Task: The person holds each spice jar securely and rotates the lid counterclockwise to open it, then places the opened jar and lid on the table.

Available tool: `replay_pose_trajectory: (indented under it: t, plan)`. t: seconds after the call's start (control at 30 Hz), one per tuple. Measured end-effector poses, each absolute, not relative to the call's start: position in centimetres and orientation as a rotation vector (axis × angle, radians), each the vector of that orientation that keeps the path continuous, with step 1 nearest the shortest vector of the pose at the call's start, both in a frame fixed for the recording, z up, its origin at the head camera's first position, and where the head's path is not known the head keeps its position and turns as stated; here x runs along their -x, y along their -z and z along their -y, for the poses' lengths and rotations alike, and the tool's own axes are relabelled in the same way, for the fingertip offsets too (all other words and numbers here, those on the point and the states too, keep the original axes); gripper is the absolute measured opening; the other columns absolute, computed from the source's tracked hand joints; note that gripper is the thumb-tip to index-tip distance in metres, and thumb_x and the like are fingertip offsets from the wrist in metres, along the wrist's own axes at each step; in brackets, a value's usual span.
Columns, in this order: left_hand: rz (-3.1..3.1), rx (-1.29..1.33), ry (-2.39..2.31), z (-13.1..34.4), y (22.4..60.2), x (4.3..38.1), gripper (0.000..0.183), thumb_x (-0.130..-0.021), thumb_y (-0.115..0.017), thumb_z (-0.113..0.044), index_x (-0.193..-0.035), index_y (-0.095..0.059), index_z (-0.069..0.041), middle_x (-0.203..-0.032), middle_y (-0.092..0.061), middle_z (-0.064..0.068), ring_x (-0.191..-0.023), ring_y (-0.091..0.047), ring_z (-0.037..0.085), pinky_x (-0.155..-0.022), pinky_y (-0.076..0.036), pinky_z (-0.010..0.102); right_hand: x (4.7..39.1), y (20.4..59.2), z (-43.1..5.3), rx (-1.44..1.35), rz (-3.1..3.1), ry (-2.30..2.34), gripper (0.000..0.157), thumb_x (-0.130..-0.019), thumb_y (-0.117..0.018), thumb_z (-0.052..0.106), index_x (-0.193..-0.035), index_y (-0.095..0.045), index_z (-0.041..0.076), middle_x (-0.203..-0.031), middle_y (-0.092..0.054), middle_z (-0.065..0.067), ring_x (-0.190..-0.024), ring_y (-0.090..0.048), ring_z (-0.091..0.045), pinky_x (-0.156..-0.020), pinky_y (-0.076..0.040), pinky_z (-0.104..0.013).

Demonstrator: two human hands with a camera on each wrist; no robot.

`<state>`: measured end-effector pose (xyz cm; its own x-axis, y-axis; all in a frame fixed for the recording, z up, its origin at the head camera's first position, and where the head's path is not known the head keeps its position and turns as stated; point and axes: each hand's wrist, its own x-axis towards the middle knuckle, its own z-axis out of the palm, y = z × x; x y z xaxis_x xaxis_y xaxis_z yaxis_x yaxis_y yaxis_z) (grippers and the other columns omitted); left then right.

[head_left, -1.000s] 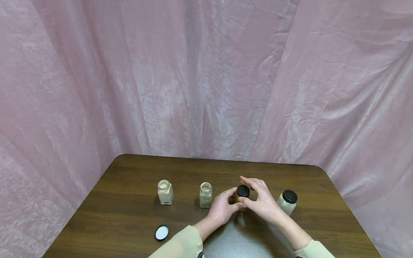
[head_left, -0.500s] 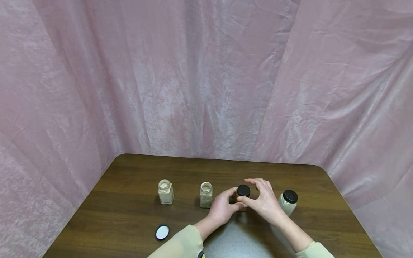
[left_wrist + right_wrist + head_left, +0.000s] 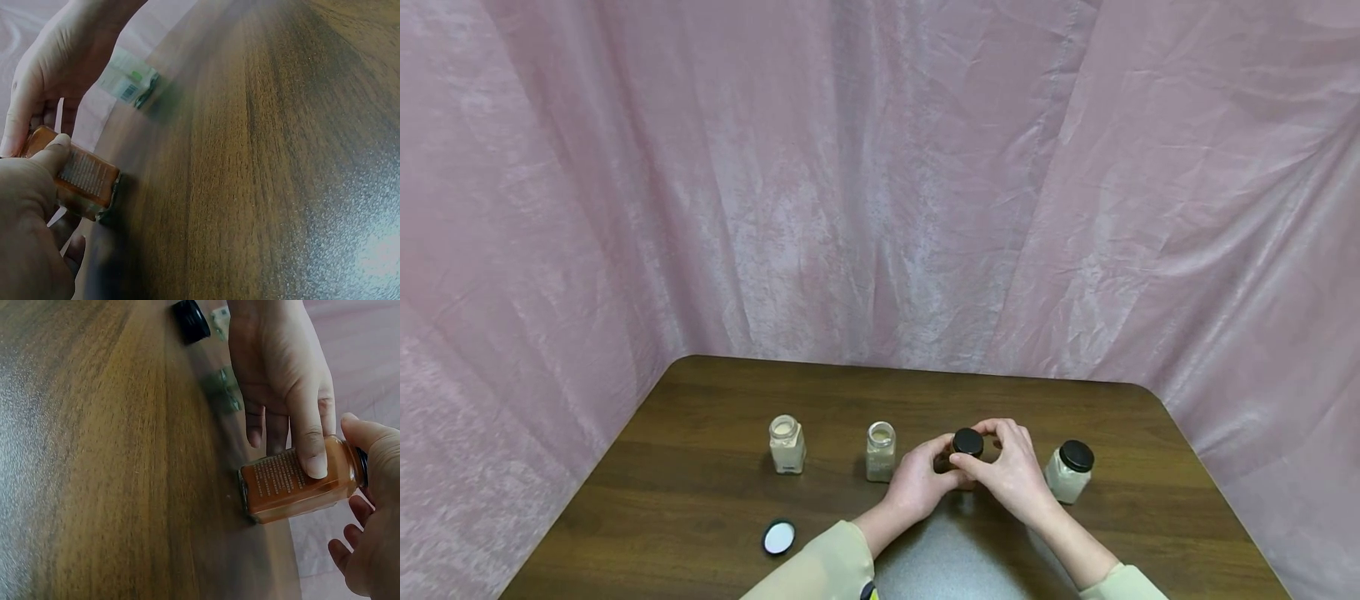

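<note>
Jar of orange contents (image 3: 281,487): upright on the table (image 3: 700,475), right of middle, black lid (image 3: 967,442) on top.
Left hand (image 3: 917,481): grips the jar's body between thumb and fingers.
Right hand (image 3: 1015,475): thumb and fingers curl round the black lid.
Uncapped jars (image 3: 881,456): two, standing left.
Capped jar (image 3: 1067,477): stands right.
Loose lid (image 3: 778,537): near left, white inside up.
Curtain (image 3: 850,183): pink, far side.

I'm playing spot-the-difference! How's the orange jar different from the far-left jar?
The orange jar has its black lid on; the far-left jar is open. The orange jar's filling is orange; the far-left jar's is cream. The left hand grips the orange jar; no hand touches the far-left jar. Both are see-through.
</note>
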<state>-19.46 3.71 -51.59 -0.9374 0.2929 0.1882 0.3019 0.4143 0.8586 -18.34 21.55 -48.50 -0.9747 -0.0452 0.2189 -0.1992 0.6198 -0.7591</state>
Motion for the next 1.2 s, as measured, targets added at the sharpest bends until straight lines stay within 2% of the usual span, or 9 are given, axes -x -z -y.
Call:
replay_pose_trajectory:
  t: [0.27, 0.5, 0.63, 0.93, 1.2]
  plan:
    - [2.627, 0.556, 1.575, -3.85, 51.71, 19.62, 0.042, -0.085, -0.084, -0.034, -0.124, -0.071, -0.027, -0.112, -0.071, -0.010, -0.109, -0.063, 0.010, -0.094, -0.049, 0.035, 18.30, 48.55, -21.62, -0.245, 2.636, -1.311, 0.048, -0.081, -0.087, 0.045, -0.115, -0.067, 0.018, -0.120, -0.059, 0.001, -0.115, -0.046, -0.023, -0.093, -0.039, -0.045]
    - [2.655, 0.542, 1.572, -3.82, 51.69, 19.68, 0.043, -0.086, -0.083, -0.037, -0.126, -0.071, -0.029, -0.112, -0.069, -0.012, -0.108, -0.062, 0.008, -0.093, -0.048, 0.035, 18.42, 48.57, -21.79, -0.302, 2.605, -1.346, 0.041, -0.082, -0.087, 0.037, -0.114, -0.069, 0.019, -0.122, -0.060, 0.001, -0.116, -0.045, -0.021, -0.097, -0.038, -0.047]
    - [2.649, 0.543, 1.566, -3.81, 51.67, 19.61, 0.043, -0.085, -0.084, -0.036, -0.125, -0.071, -0.029, -0.111, -0.069, -0.012, -0.107, -0.062, 0.010, -0.092, -0.049, 0.034, 18.38, 48.55, -21.83, -0.312, 2.614, -1.368, 0.041, -0.082, -0.087, 0.033, -0.117, -0.069, 0.021, -0.125, -0.060, 0.002, -0.119, -0.044, -0.021, -0.097, -0.038, -0.048]
    - [2.644, 0.537, 1.567, -3.73, 51.67, 19.45, 0.044, -0.085, -0.084, -0.035, -0.126, -0.071, -0.027, -0.111, -0.069, -0.010, -0.108, -0.063, 0.013, -0.092, -0.049, 0.035, 18.49, 48.52, -21.86, -0.393, 2.587, -1.443, 0.042, -0.082, -0.082, 0.014, -0.122, -0.071, 0.020, -0.130, -0.060, 0.002, -0.127, -0.039, -0.023, -0.098, -0.035, -0.050]
    - [2.636, 0.552, 1.580, -3.74, 51.54, 19.42, 0.042, -0.086, -0.084, -0.036, -0.125, -0.070, -0.028, -0.111, -0.068, -0.012, -0.108, -0.063, 0.012, -0.092, -0.049, 0.034, 18.61, 48.71, -22.11, -0.429, 2.569, -1.551, 0.045, -0.084, -0.077, 0.008, -0.128, -0.069, 0.013, -0.134, -0.056, -0.001, -0.127, -0.039, -0.022, -0.100, -0.039, -0.052]
